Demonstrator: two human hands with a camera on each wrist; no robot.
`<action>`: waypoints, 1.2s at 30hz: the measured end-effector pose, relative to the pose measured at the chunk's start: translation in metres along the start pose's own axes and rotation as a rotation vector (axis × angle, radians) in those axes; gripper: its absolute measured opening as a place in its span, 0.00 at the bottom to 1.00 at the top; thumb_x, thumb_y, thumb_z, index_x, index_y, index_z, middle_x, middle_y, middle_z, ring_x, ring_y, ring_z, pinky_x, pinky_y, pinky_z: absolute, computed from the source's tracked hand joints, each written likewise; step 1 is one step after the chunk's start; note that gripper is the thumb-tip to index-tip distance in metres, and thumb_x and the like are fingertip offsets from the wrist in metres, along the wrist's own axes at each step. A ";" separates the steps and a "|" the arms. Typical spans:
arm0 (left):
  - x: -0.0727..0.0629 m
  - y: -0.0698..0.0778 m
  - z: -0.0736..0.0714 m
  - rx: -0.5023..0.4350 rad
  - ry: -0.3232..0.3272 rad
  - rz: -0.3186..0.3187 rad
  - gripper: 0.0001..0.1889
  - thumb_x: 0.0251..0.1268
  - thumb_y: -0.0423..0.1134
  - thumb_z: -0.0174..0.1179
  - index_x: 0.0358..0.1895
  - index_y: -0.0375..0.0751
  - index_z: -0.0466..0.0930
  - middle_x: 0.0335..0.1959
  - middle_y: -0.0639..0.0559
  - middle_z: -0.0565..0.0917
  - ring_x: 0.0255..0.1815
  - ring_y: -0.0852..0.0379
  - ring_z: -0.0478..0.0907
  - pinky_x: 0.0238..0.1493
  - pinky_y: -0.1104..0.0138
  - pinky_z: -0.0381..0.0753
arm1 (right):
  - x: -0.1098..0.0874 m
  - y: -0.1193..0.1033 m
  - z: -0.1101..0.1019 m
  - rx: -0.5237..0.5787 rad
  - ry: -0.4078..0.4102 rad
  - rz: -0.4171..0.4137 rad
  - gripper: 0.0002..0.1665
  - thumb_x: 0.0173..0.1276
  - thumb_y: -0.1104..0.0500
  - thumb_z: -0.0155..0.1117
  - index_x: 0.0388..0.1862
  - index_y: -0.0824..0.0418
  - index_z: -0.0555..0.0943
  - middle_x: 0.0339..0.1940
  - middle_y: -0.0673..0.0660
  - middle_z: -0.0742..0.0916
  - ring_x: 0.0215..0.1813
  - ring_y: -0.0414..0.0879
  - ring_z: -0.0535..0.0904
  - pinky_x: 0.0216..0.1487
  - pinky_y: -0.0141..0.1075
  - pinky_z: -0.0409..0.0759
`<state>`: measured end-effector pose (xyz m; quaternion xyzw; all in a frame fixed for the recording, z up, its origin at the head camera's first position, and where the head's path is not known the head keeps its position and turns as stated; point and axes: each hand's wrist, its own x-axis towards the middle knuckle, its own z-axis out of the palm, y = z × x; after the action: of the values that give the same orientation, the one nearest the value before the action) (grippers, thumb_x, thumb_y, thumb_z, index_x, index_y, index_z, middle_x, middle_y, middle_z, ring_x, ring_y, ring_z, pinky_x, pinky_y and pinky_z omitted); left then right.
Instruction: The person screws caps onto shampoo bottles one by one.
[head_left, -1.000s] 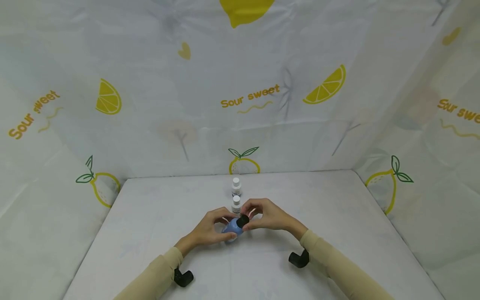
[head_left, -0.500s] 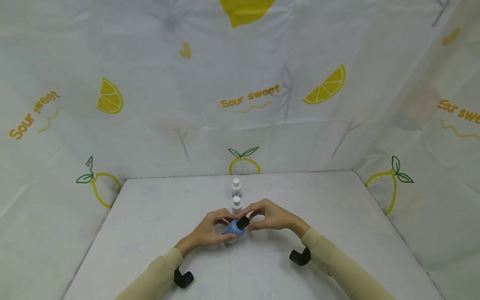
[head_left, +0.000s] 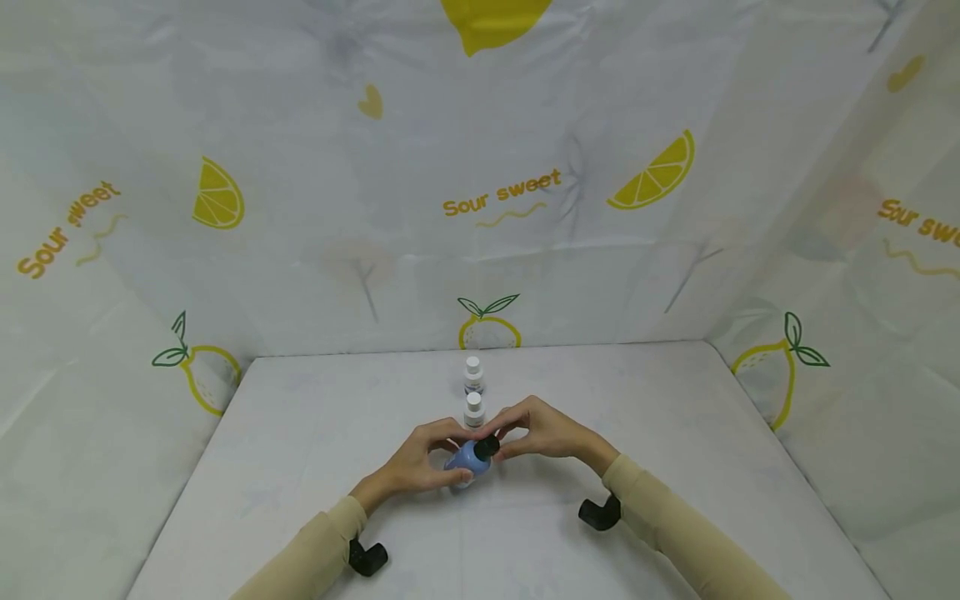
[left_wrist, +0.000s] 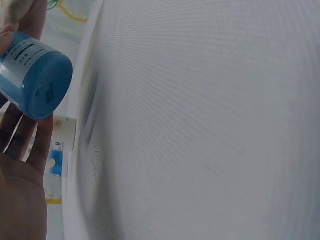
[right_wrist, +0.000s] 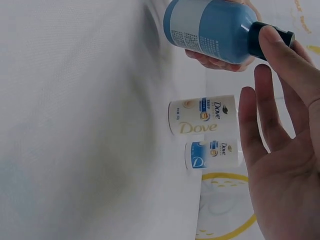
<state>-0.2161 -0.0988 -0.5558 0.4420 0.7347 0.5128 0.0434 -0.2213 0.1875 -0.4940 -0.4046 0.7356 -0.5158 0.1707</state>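
A blue bottle [head_left: 467,458] with a white label and a black cap [head_left: 487,447] is held tilted above the table, its cap end toward the right. My left hand [head_left: 414,460] grips the bottle's body, thumb on the near side and fingers behind. In the left wrist view the bottle's base [left_wrist: 52,87] faces the camera, clear of the table. My right hand [head_left: 551,430] pinches the cap between thumb and index finger. The right wrist view shows the thumb lying across the cap [right_wrist: 256,42], while the other fingers stay extended off the bottle.
Two white Dove bottles stand upright behind the hands, a nearer one [head_left: 474,412] and a farther one [head_left: 473,378]. In the right wrist view the nearer Dove bottle [right_wrist: 202,116] has gold lettering. A lemon-printed curtain [head_left: 337,275] encloses the white table [head_left: 315,417].
My right index finger has stretched leftward over the far side of the cap, and the right wrist has shifted slightly right. My left hand and the bottle stay nearly in place.
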 end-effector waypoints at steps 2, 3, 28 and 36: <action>-0.001 0.000 0.000 -0.002 -0.003 -0.004 0.26 0.65 0.34 0.77 0.66 0.43 0.85 0.55 0.43 0.89 0.54 0.63 0.85 0.54 0.64 0.92 | 0.000 0.000 0.001 -0.010 0.008 0.004 0.23 0.66 0.64 0.81 0.60 0.63 0.90 0.57 0.61 0.94 0.58 0.37 0.90 0.64 0.41 0.89; -0.001 0.001 -0.001 -0.004 -0.004 -0.007 0.26 0.64 0.34 0.77 0.66 0.43 0.85 0.55 0.44 0.89 0.54 0.63 0.85 0.55 0.64 0.92 | 0.001 0.000 0.001 -0.010 0.013 0.014 0.23 0.65 0.64 0.82 0.59 0.62 0.91 0.56 0.60 0.94 0.58 0.37 0.90 0.64 0.41 0.89; -0.001 -0.005 0.004 -0.004 0.000 0.003 0.27 0.63 0.33 0.78 0.67 0.39 0.84 0.55 0.42 0.89 0.54 0.59 0.88 0.55 0.63 0.93 | 0.000 0.000 0.008 -0.044 0.067 0.060 0.23 0.64 0.62 0.83 0.58 0.62 0.91 0.55 0.61 0.95 0.55 0.36 0.90 0.62 0.40 0.90; -0.001 -0.002 0.006 -0.002 0.011 -0.013 0.24 0.63 0.34 0.79 0.62 0.39 0.86 0.54 0.42 0.91 0.55 0.60 0.89 0.56 0.63 0.93 | -0.004 0.000 0.005 -0.055 0.110 0.038 0.22 0.66 0.61 0.83 0.59 0.61 0.91 0.56 0.59 0.94 0.58 0.39 0.90 0.62 0.46 0.90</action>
<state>-0.2138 -0.0959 -0.5606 0.4345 0.7373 0.5154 0.0431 -0.2156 0.1871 -0.4966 -0.3660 0.7654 -0.5136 0.1284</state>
